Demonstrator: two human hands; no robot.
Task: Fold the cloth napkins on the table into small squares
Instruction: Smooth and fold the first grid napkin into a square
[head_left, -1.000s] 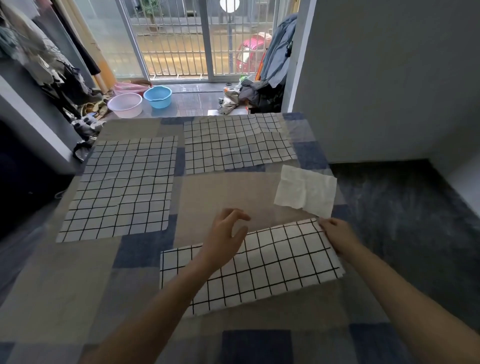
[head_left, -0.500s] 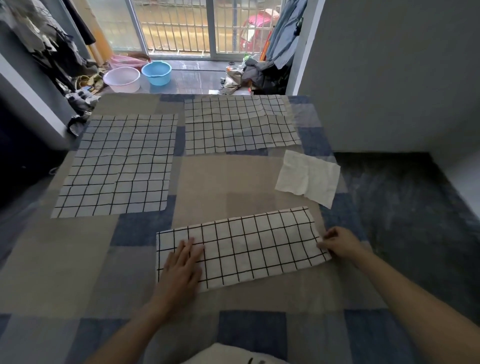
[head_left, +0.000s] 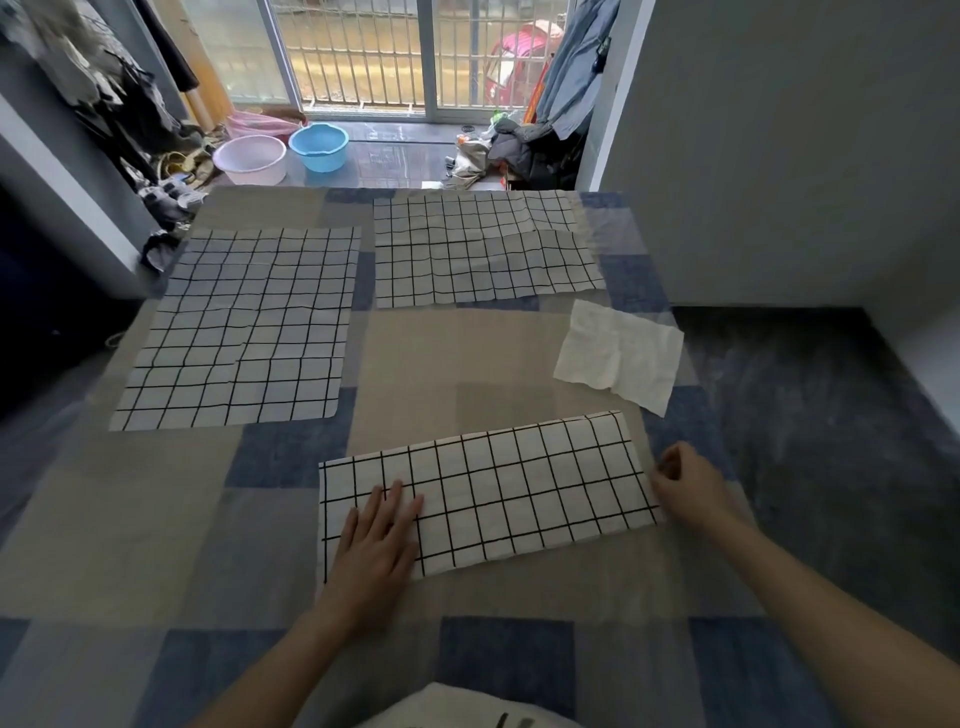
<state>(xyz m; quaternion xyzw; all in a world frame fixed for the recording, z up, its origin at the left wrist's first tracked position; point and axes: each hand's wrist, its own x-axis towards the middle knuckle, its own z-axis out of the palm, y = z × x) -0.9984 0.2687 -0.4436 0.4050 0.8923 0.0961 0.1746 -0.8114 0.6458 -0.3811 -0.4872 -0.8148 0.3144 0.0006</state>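
Sliding right, left hand (head_left: 376, 540) flattens folded napkin (head_left: 498, 483).

On the patchwork-covered table (head_left: 291, 525), I see a folded checked cloth napkin (head_left: 519, 493) nearest me, two flat checked cloth napkins (head_left: 244, 327) behind it, and a crumpled white paper tissue (head_left: 621, 356) to the right.

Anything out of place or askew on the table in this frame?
One oddity: a crumpled plain white sheet lies skewed near the table's right edge, unlike the three checked napkins. The half-folded napkin also sits slightly tilted. No spill or damage visible.
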